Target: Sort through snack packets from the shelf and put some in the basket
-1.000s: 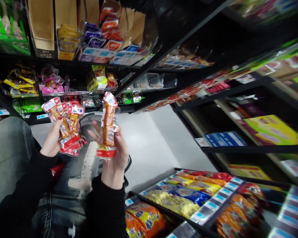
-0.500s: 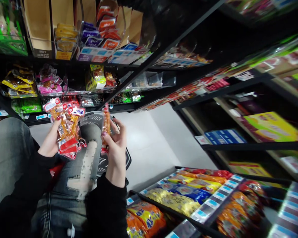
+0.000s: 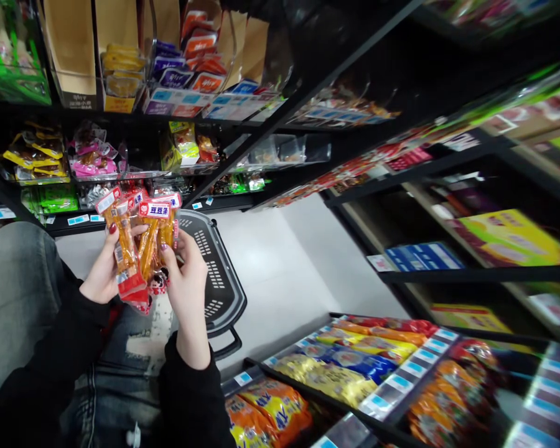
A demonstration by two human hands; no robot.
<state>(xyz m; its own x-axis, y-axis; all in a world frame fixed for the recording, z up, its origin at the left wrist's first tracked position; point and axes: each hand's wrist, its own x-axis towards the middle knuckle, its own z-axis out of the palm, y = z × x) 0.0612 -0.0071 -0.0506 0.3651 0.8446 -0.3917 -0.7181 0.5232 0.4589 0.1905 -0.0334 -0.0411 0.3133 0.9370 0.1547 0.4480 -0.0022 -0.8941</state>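
Several snack packets point(image 3: 127, 246), clear with orange sticks inside and red and white ends, are fanned out above my knees. My left hand point(image 3: 101, 269) is closed around their left side. From the right, my right hand point(image 3: 186, 270) pinches a packet point(image 3: 167, 231) at the bunch's right edge, thumb in front and the other fingers partly hidden behind. The packets overlap, so their lower ends are partly covered.
A dark shopping basket point(image 3: 219, 274) with a perforated base stands on the white floor point(image 3: 270, 261) beyond my right hand. Ahead are shelves with bins of pink snack packets point(image 3: 93, 158). Bagged snacks point(image 3: 345, 364) fill a low rack at the lower right.
My right hand has moved left with its packet, from above the basket to the bunch in my left hand. The bunch has shifted slightly to the right.
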